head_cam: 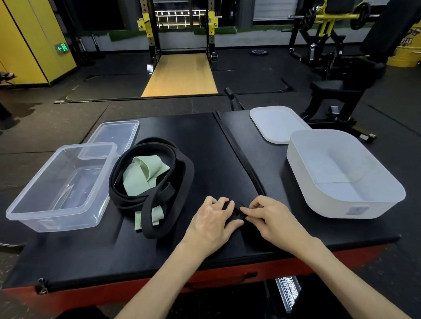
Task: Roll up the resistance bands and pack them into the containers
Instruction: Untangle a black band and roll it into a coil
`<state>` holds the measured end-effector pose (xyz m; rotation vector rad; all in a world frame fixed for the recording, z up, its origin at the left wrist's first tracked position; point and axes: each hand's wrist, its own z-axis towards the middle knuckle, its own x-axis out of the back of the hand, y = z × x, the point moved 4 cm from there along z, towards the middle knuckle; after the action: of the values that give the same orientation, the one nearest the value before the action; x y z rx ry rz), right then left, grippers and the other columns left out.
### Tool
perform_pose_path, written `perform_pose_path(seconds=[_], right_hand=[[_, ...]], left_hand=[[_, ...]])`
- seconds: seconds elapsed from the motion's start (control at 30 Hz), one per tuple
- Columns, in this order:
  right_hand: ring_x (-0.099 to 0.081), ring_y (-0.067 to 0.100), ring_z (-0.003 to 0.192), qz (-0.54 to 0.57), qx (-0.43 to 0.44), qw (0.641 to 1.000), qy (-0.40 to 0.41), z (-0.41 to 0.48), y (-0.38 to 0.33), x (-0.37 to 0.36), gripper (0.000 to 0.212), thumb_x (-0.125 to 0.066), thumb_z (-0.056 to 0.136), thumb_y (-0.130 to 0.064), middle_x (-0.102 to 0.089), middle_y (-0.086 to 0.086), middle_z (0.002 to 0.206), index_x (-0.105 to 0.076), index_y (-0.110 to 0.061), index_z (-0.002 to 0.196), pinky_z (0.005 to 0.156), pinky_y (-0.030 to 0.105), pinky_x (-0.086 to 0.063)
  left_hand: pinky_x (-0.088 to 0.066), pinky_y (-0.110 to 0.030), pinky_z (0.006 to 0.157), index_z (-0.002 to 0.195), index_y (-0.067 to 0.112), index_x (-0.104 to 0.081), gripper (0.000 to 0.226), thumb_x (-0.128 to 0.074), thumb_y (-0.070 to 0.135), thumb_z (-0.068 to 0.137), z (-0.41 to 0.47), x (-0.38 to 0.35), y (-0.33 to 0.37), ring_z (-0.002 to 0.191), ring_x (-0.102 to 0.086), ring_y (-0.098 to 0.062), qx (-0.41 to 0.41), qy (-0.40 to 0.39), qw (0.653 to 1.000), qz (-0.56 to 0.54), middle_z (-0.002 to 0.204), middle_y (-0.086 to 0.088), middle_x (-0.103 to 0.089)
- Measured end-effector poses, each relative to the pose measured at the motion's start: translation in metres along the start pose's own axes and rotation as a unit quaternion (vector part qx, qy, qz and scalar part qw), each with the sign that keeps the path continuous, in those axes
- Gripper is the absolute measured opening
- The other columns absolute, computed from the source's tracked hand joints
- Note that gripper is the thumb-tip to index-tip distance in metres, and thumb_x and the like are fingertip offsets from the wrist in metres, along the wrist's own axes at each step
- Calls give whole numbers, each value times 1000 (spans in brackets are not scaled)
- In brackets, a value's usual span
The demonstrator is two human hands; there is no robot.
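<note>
**Resistance bands: pile left of centre, one roll in both hands**

Black padded platform fills the middle of the view, split by a zip seam running far to near. Everything for the task sits on it.

White container: right side, open top, nothing inside. White lid lies flat just beyond it, near corner tucked behind the container's far rim.

Clear container: left side, open top, nothing inside. Clear lid lies behind it at the far left; the container's far right corner overlaps it.

Black bands: loose coil of several loops just right of the clear container, touching its right wall. One loop trails towards the near edge. Green band lies crumpled inside the coil, one end poking out under the near loop.

Left hand: near centre, fingers curled over the black roll, thumb against its near side.

Right hand: thumb and forefinger pinch the roll's right edge, other fingers curled under.

Black roll: small, tight, a hole visible in its centre. It sits on the platform at the near end of the seam, between the two hands. Cannot tell whether it connects to the coil.
</note>
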<state>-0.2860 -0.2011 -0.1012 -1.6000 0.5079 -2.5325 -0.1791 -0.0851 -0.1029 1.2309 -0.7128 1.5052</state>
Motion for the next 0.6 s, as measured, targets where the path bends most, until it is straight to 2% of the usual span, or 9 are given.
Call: perform_pose_path(seconds=[0.07,0.13,0.23,0.27,0.33,0.4,0.43,0.5,0.6], right_hand=[[-62,20,72,2,1,1000,14,2,-2,-3,24,-73,80,-7,-61,2,84,-75,-15,103,62,26,-51],[-62,21,73,-1,3,1000,18,8,-3,-6,23,-71,81,-5,-61,3,84,-75,-14,101,61,27,-52],[-61,20,74,0,6,1000,18,13,-2,-8,23,-71,81,-3,-61,3,84,-76,-14,100,61,26,-51],[-61,20,73,0,9,1000,17,13,-2,-8,22,-71,81,-3,-61,3,84,-76,-14,100,61,27,-52],[-61,19,72,-1,15,1000,19,11,-1,-9,22,-72,80,-3,-61,3,85,-76,-13,99,61,27,-53],[-61,18,71,-2,20,1000,19,10,-1,-11,22,-74,79,-3,-61,3,85,-76,-13,98,60,26,-53],[-61,18,71,-5,23,1000,18,10,-1,-11,22,-75,78,-3,-61,3,85,-76,-13,98,59,26,-53],[-60,18,71,-8,32,999,17,11,-2,-10,23,-76,77,-3,-61,2,85,-76,-14,98,58,26,-52],[-58,17,74,1,34,999,16,9,-1,-8,25,-72,80,-3,-59,0,88,-75,-16,102,60,27,-52]], left_hand=[[-50,-19,62,102,14,-72,62,-30,57,84,-2,-2,3,77,-57,-15,21,47,998,32,95,4,-67],[-45,-18,63,90,13,-73,57,-38,57,83,-3,-1,9,70,-56,-15,39,66,995,66,83,2,-67],[-44,-22,65,81,13,-72,49,-65,60,71,-4,1,16,65,-54,-16,48,68,992,97,75,0,-66],[-47,-22,65,86,13,-72,51,-62,61,71,-4,5,16,68,-54,-16,59,57,992,94,80,0,-66],[-48,-24,77,111,12,-64,60,-51,62,80,-1,10,10,90,-52,-19,81,6,996,39,109,-1,-62],[-41,-28,94,135,14,-46,67,-49,60,86,3,10,-3,116,-41,-21,49,-64,996,-25,141,1,-42],[-38,-29,100,142,17,-38,70,-51,58,86,7,11,-8,124,-35,-22,20,-95,994,-42,150,2,-31],[-31,-32,108,146,20,-31,73,-58,51,87,16,14,-15,131,-27,-22,-49,-143,986,-70,154,4,-23],[-32,-33,106,141,18,-41,61,-61,41,88,25,10,-18,121,-35,-19,-121,-194,969,-96,144,6,-39]])
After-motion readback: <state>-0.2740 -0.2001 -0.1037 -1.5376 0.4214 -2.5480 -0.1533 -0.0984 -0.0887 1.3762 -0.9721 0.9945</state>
